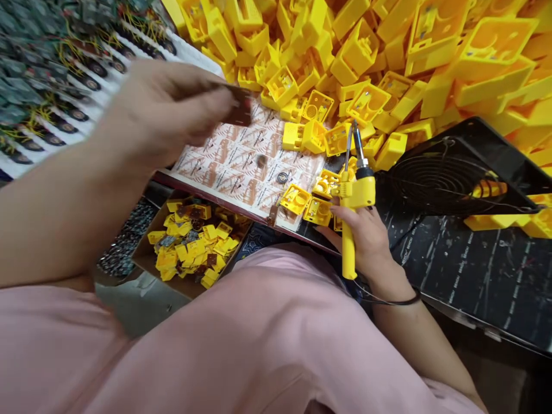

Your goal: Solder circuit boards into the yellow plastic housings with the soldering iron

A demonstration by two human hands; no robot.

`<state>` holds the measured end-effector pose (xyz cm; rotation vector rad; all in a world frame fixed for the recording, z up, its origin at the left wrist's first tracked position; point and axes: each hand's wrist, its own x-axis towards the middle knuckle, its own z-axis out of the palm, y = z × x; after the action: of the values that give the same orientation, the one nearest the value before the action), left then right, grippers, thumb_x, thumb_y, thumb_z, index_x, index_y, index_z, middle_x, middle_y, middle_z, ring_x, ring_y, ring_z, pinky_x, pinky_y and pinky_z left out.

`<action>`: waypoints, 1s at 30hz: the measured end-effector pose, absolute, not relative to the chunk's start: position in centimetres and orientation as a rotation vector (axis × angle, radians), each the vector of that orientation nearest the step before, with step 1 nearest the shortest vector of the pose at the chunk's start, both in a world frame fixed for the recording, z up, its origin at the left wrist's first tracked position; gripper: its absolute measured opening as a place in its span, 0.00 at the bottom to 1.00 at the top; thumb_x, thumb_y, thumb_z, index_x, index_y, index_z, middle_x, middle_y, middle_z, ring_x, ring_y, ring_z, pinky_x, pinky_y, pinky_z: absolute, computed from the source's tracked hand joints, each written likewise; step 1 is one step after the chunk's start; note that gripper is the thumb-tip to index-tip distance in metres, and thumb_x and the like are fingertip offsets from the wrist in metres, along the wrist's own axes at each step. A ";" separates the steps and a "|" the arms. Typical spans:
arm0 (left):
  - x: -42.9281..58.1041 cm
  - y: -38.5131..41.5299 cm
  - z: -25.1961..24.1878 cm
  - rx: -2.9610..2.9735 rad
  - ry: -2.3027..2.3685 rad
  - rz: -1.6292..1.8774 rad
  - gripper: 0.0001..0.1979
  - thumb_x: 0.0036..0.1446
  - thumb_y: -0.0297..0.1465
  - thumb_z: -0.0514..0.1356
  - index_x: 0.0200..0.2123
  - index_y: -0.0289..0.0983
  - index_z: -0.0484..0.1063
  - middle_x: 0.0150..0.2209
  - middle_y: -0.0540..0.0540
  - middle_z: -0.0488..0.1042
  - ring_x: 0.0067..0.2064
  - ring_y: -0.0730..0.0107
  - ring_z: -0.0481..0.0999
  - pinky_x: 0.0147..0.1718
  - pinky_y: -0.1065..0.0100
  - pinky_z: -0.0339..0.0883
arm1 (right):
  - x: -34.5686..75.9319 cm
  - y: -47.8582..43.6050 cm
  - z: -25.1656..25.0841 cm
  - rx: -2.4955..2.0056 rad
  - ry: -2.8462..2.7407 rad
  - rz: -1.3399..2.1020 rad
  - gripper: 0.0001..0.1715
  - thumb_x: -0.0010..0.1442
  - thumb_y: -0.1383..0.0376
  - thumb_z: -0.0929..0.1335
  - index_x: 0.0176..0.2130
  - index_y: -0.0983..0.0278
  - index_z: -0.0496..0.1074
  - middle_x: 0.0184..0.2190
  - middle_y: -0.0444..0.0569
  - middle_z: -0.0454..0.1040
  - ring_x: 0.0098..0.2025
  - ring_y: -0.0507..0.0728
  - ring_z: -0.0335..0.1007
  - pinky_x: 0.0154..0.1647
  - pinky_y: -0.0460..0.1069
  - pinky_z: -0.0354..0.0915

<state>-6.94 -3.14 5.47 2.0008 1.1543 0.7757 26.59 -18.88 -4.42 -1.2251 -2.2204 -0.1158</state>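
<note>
A big heap of yellow plastic housings (345, 52) fills the far side, with rows of green circuit boards (43, 75) at left, and a cardboard box (161, 280) of yellow parts sits near the body, maybe for easy reach. The right hand (362, 241) is closed around a yellow soldering iron (348, 253), tip up, seemingly to keep it off the fingers. The left hand (172, 109) pinches a blurred dark brown piece (239, 109) above a printed paper sheet (233, 155), where small metal discs (282, 178) lie
</note>
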 end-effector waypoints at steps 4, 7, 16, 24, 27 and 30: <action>-0.7 -6.5 3.3 2.092 0.920 0.735 0.13 0.66 0.36 0.62 0.49 0.39 0.83 0.42 0.48 0.85 0.34 0.77 0.76 0.38 0.69 0.73 | 25.4 -18.7 -4.7 -1.252 -2.148 -0.192 0.21 0.68 0.58 0.73 0.56 0.60 0.69 0.34 0.45 0.76 0.33 0.56 0.74 0.39 0.51 0.72; -1.1 -7.0 0.3 2.444 0.661 0.539 0.15 0.66 0.33 0.57 0.47 0.44 0.84 0.43 0.47 0.85 0.41 0.69 0.81 0.44 0.65 0.75 | 25.7 -19.6 -4.3 -1.249 -2.091 -0.143 0.23 0.66 0.54 0.74 0.55 0.59 0.69 0.38 0.47 0.79 0.38 0.57 0.79 0.47 0.54 0.75; -1.4 -7.7 0.2 2.411 1.145 0.351 0.20 0.63 0.41 0.55 0.48 0.39 0.81 0.46 0.44 0.81 0.47 0.60 0.79 0.53 0.58 0.72 | 28.8 -22.4 -4.2 -1.200 -1.854 -0.139 0.15 0.59 0.61 0.79 0.46 0.56 0.78 0.28 0.39 0.81 0.26 0.53 0.76 0.32 0.49 0.74; 3.8 -8.0 -1.3 2.631 1.296 0.194 0.16 0.60 0.42 0.61 0.42 0.37 0.81 0.46 0.38 0.80 0.58 0.42 0.74 0.58 0.45 0.66 | 29.4 -23.6 -4.3 -1.255 -1.801 -0.109 0.10 0.65 0.63 0.74 0.48 0.56 0.79 0.29 0.41 0.81 0.27 0.53 0.77 0.32 0.49 0.73; 3.5 -7.8 -1.8 2.540 1.212 0.311 0.12 0.61 0.36 0.58 0.38 0.38 0.81 0.45 0.41 0.81 0.55 0.48 0.77 0.58 0.47 0.67 | 29.4 -23.7 -4.2 -1.252 -1.802 -0.103 0.10 0.65 0.63 0.75 0.48 0.55 0.79 0.28 0.40 0.81 0.26 0.53 0.76 0.32 0.49 0.73; 2.4 -7.3 -1.4 2.309 1.096 0.430 0.13 0.62 0.38 0.57 0.39 0.39 0.81 0.45 0.45 0.83 0.50 0.60 0.80 0.57 0.55 0.71 | 29.1 -24.1 -4.0 -1.245 -1.778 -0.007 0.12 0.67 0.59 0.73 0.50 0.55 0.79 0.29 0.42 0.81 0.29 0.55 0.79 0.36 0.50 0.74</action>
<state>2.39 -7.34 -1.39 2.3089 1.0963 0.4300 29.10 -24.10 -3.96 -1.2454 -1.7780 -0.0074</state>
